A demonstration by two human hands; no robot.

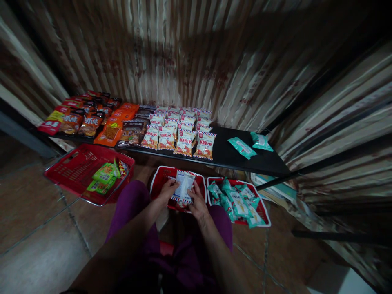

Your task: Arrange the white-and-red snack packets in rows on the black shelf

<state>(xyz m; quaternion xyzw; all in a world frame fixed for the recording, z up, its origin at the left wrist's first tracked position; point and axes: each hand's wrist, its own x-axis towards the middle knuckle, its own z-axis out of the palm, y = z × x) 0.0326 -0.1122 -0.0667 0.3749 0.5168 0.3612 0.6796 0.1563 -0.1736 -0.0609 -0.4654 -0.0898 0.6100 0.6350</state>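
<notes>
Both of my hands grip a small white snack bag (184,184) with a striped red-and-blue edge, its back side facing up. My left hand (168,191) pinches its left side. At the opposite side, my right hand (197,200) has its fingers closed on the bag. Below them is a red basket (155,183) with a white rim, its contents mostly hidden by the hands and bag. Ahead on a black shelf (225,143), white snack bags (185,142) with the same striped edges stand in rows.
Left of these rows are brown bags (132,132), orange packets (112,132) and red-and-black packets (90,121). Two teal packets (241,148) lie at the shelf's right. A red basket (76,163) holds green packets (104,176); another basket (268,218) holds several teal bags. Black posts (306,165) slant at right.
</notes>
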